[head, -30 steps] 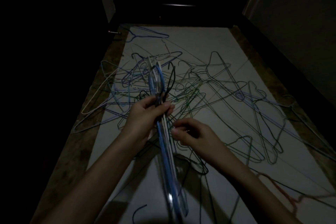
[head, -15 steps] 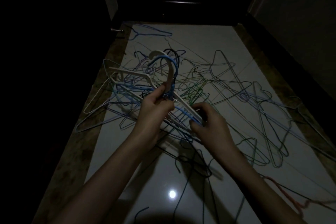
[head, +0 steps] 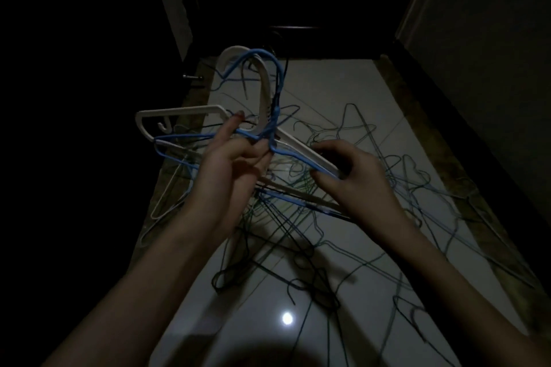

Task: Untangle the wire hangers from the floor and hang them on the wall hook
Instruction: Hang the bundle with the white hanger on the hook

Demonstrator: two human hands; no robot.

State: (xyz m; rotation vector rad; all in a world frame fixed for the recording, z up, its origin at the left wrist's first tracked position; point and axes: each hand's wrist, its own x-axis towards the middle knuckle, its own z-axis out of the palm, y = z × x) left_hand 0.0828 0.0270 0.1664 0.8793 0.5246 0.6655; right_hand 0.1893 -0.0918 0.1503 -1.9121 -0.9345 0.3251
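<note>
**Desk:** What are the fingers doing?

**Photographer:** The left hand (head: 235, 158) curls its fingers round the necks of a raised bundle, thumb pointing up toward 12 o'clock. The right hand (head: 354, 176) pinches the bundle's right shoulder bar between thumb and forefinger. The bundle is a white plastic hanger (head: 262, 92) nested with a blue wire hanger (head: 277, 98), hooks up, held above the floor (head: 322, 89).

**Desk:** How will it handle?

**Photographer:** Light and springy, I judge. The wire looks thin enough to bend and snag; the plastic one is stiffer. The necks, just under the hooks, look the surest hold, with the shoulder steadied as it is here.

**Desk:** And the remainder?

**Photographer:** The tangle of wire hangers (head: 357, 158) sprawls from 3 to 6 o'clock of the hands, with a white wire hanger (head: 167, 188) at 8 o'clock.

**Desk:** What can't you make out?

**Photographer:** The corridor is very dim. No wall hook is visible. Dark strands under the bundle may belong to it or to the pile; I cannot tell. The hanger count is unreadable.
</note>
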